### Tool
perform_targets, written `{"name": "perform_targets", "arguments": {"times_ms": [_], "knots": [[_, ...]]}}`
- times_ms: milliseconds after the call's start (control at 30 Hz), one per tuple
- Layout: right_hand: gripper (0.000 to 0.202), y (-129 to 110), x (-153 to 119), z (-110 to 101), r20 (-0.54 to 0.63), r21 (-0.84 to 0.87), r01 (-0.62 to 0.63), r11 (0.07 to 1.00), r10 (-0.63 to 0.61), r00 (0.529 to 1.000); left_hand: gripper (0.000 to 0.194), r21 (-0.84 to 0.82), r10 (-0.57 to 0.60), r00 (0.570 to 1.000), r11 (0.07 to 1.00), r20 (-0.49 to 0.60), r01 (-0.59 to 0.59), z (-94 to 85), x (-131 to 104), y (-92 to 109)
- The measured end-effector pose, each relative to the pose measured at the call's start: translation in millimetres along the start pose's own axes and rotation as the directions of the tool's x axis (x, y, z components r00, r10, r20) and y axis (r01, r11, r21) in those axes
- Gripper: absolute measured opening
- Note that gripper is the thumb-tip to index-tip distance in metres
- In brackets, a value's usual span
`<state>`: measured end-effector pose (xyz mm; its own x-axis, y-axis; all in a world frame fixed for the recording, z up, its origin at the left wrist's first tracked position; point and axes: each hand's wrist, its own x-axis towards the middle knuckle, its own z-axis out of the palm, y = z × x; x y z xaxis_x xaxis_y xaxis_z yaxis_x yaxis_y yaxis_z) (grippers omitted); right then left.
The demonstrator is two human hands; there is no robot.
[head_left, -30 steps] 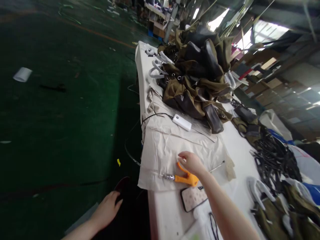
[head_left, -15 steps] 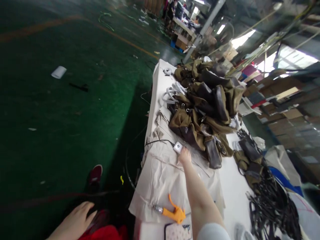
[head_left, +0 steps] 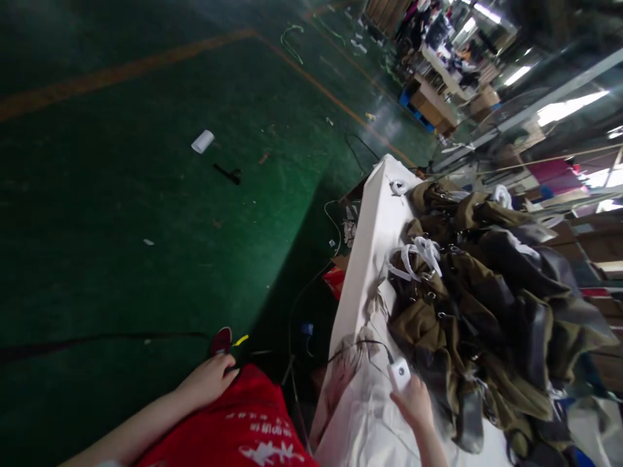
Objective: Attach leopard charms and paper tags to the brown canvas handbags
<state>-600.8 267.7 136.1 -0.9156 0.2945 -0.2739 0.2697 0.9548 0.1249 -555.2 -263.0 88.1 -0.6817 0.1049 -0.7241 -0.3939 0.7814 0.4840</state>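
Note:
My right hand (head_left: pixel 415 401) is closed around the near end of a small white box (head_left: pixel 400 373). A round dark spot marks the box's upper face, and a thin black cable (head_left: pixel 363 342) runs from its far end toward the table's left edge. Beneath it lies crumpled pale cloth (head_left: pixel 365 415). Just right of this hand is a heap of olive-brown bags with dark leather-like parts (head_left: pixel 467 292). My left hand (head_left: pixel 211 379) hangs beside my red apron (head_left: pixel 253 415), holding nothing, its thumb apart from the loosely bent fingers.
The white-covered table (head_left: pixel 370 214) stretches away from me, with white straps (head_left: pixel 413 256) and a small white roll (head_left: pixel 398 187) on it. Left of it, scraps of paper (head_left: pixel 202 141) and a dark strip (head_left: pixel 228 173) litter the green floor (head_left: pixel 146 201). Cardboard boxes (head_left: pixel 433 107) stand farther off.
The view has swung left and downward, so the table sits farther right and the orange air gun and phone are out of frame. My right hand still holds the white box.

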Motion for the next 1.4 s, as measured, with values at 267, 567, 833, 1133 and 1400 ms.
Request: {"name": "perform_targets", "arguments": {"times_ms": [267, 567, 833, 1133, 1400], "knots": [[0.048, -185, 71, -72, -0.029, 0.260, 0.375, 0.890, -0.381, 0.924, 0.033, -0.168, 0.225, 0.970, 0.957, -0.091, -0.237, -123.0, 109, 78], [0.058, -380, 234, -106, 0.233, 0.288, 0.663, 0.691, -0.722, 0.652, 0.042, 0.096, 0.335, 0.653, 0.923, -0.680, -0.374, -247.8, 227, 154], [0.061, -473, 350, -143, 0.353, 0.303, 0.769, 0.563, -0.816, 0.458, 0.079, 0.020, 0.512, 0.853, 0.858, -0.103, -0.513, -326.4, 321, 193], [0.068, -544, 503, -152, 0.359, 0.607, 0.597, 0.524, -0.852, 0.382, 0.041, 0.158, 0.248, 0.946, 0.946, 0.208, -0.282, -420.2, 450, 218], [0.028, -501, 684, 27, 0.628, 0.272, -0.116, 0.955, -0.085, 0.773, 0.050, 0.193, -0.052, 0.948, 0.981, 0.313, -0.009, -390.4, 564, 167]]}}
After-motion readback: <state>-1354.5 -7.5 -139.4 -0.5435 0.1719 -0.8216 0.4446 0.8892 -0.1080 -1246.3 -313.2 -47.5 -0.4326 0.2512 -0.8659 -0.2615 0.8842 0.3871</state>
